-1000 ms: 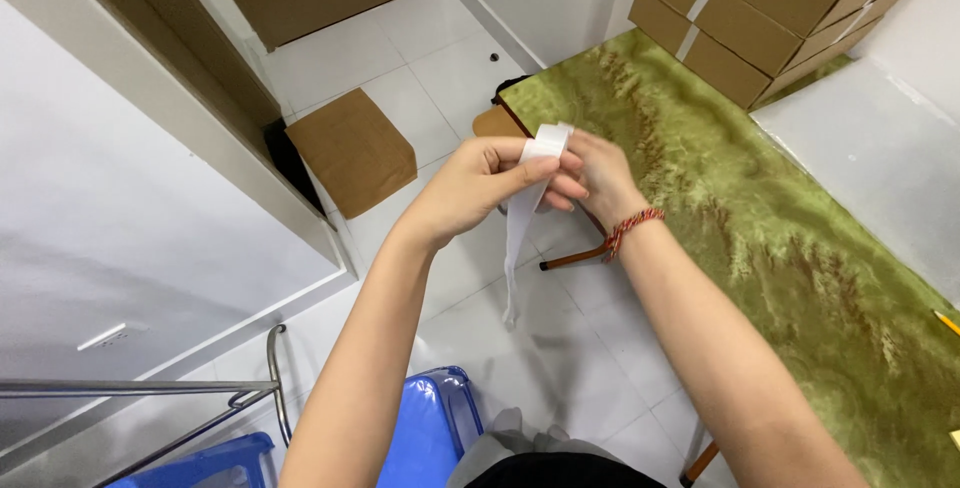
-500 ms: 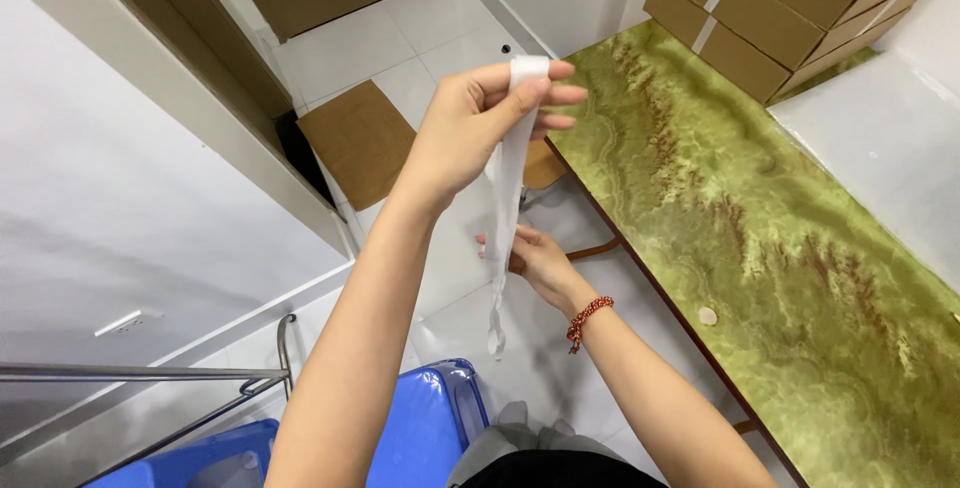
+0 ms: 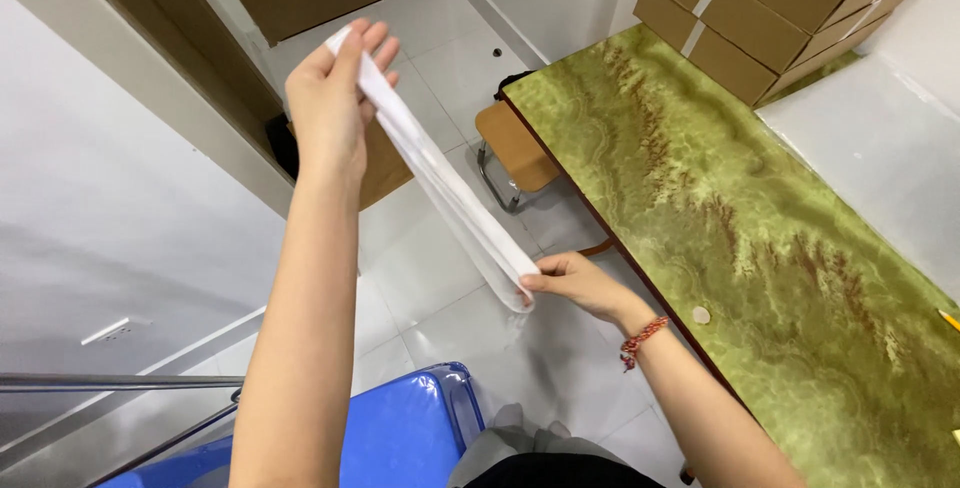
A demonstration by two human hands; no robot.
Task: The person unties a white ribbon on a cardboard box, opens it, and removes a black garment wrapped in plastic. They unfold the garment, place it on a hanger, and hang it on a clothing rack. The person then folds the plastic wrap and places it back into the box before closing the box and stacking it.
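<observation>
A storeroom or back room of a small business is suggested. Sealed brown cardboard boxes are stacked against the wall at the far end of a long green marbled worktop. White floor tiles, a small wooden stool and a blue plastic chair are seen.

A single head-worn camera looked steeply down from above the person's own arms, close enough that both forearms entered from the bottom edge. It faced forward and downward toward the green marbled table, which ran diagonally along the right of the view. Stacked cardboard boxes lay at that table's far end, a blue plastic chair sat left of its near end, directly beneath the camera. No second view existed to share ground.
</observation>
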